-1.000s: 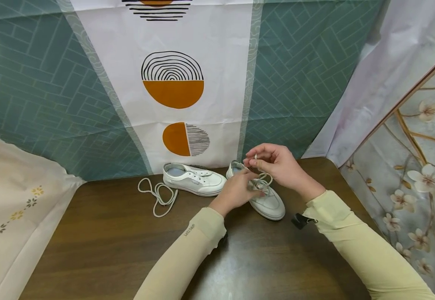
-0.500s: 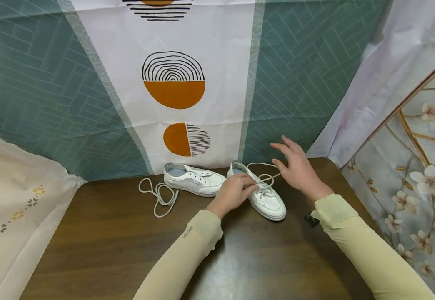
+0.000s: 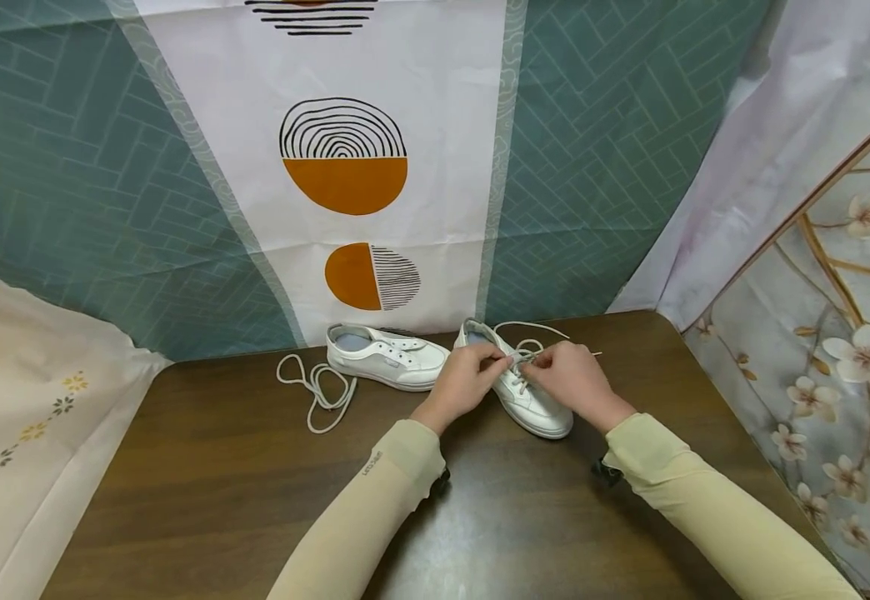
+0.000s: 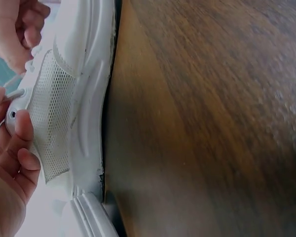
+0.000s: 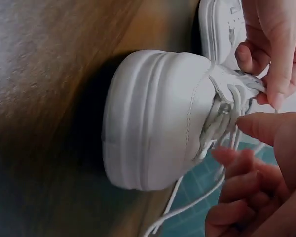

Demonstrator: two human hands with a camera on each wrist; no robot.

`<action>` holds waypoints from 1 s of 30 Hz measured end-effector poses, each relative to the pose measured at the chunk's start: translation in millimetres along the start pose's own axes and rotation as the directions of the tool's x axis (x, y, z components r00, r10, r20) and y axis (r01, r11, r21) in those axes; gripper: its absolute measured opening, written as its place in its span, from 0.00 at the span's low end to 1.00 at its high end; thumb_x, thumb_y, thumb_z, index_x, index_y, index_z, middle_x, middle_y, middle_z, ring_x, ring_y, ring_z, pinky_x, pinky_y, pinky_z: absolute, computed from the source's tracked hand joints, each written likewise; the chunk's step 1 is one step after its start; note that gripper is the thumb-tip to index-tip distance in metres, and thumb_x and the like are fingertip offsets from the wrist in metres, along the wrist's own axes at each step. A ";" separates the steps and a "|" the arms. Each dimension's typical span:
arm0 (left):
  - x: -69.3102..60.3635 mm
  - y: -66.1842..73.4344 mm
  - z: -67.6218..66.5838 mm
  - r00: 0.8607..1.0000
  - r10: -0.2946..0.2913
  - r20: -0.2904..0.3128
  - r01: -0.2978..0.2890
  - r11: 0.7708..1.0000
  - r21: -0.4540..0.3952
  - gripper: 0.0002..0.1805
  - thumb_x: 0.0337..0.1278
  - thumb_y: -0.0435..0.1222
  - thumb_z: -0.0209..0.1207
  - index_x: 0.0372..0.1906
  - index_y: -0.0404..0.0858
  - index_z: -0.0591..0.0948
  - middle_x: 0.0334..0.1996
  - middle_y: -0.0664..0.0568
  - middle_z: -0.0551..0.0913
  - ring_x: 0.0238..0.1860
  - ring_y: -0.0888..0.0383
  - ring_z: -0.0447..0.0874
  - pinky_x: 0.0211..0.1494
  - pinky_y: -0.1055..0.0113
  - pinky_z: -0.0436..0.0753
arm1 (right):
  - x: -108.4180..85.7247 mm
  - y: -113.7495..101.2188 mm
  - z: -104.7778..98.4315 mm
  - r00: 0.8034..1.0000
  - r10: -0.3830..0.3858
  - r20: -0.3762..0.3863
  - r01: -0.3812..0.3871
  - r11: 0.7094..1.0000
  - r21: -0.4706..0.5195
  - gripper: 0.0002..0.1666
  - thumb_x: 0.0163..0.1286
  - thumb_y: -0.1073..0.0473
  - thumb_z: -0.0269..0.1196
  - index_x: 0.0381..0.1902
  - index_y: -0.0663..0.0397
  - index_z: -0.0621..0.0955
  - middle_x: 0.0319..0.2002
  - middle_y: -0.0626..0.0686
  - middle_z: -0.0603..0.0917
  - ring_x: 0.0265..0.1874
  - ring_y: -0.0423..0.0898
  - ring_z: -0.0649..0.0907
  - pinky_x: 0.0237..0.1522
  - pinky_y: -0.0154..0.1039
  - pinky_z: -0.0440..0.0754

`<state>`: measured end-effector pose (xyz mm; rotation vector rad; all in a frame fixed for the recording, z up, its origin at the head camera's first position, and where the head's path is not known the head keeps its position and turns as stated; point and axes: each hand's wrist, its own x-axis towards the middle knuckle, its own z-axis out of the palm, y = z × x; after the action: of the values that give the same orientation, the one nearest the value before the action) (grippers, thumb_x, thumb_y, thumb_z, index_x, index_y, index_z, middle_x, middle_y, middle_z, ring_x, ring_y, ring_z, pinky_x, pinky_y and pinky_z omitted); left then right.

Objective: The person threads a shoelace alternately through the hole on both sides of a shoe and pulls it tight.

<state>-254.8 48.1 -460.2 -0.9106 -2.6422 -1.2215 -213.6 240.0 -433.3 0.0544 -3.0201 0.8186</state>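
Note:
A white lace-up sneaker (image 3: 536,410) stands upright at the back right of the table, its toe pointing toward the front right. In the head view my left hand (image 3: 465,383) is at its upper opening and pinches the shoelace by the top eyelet, as the left wrist view shows (image 4: 10,168). My right hand (image 3: 573,379) is over the laced front and pinches the shoelace between thumb and forefinger. Crossed rows of lace (image 5: 227,116) run over the tongue. A loose length of the shoelace (image 5: 187,210) trails off the shoe's far side.
A second white sneaker (image 3: 386,362), with no lace visible in its eyelets, stands just left. Beside it a loose shoelace (image 3: 320,392) lies looped on the brown wooden table (image 3: 255,492). A patterned curtain (image 3: 435,167) hangs right behind the shoes.
My right hand drew out to the right with the lace, then came back down to the shoe beside my left hand. Lace ends now lie to the shoe's right. The second sneaker has not moved.

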 end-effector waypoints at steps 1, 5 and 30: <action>0.1 0.2 -0.1 1.000 0.002 0.003 -0.002 1.000 -0.001 0.10 0.61 0.49 0.56 0.35 0.50 0.84 0.30 0.67 0.82 0.28 0.71 0.76 0.33 0.76 0.75 | 1.6 0.6 1.5 1.000 0.003 -0.022 -0.003 1.000 0.022 0.17 0.62 0.45 0.62 0.18 0.46 0.83 0.14 0.43 0.76 0.13 0.40 0.69 0.15 0.34 0.65; -0.4 0.0 -0.2 1.000 0.002 0.011 -0.002 1.000 0.012 0.10 0.61 0.49 0.56 0.35 0.51 0.84 0.31 0.67 0.82 0.29 0.72 0.77 0.34 0.76 0.76 | 9.3 2.2 3.9 0.998 0.053 -0.020 -0.049 0.986 0.157 0.11 0.62 0.50 0.60 0.33 0.47 0.86 0.26 0.47 0.84 0.21 0.42 0.76 0.23 0.34 0.73; -3.0 -0.7 1.3 1.000 0.003 -0.012 -0.003 1.000 -0.020 0.07 0.62 0.46 0.56 0.32 0.52 0.82 0.27 0.67 0.80 0.24 0.69 0.73 0.30 0.75 0.74 | 22.1 -0.7 -5.4 0.943 0.044 0.330 -0.232 0.797 0.558 0.11 0.62 0.58 0.54 0.23 0.57 0.71 0.18 0.48 0.66 0.17 0.45 0.64 0.22 0.39 0.65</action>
<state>-252.6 47.2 -462.4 -0.9067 -2.6231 -1.2511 -235.6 241.5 -427.9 -0.0466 -2.9030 1.9090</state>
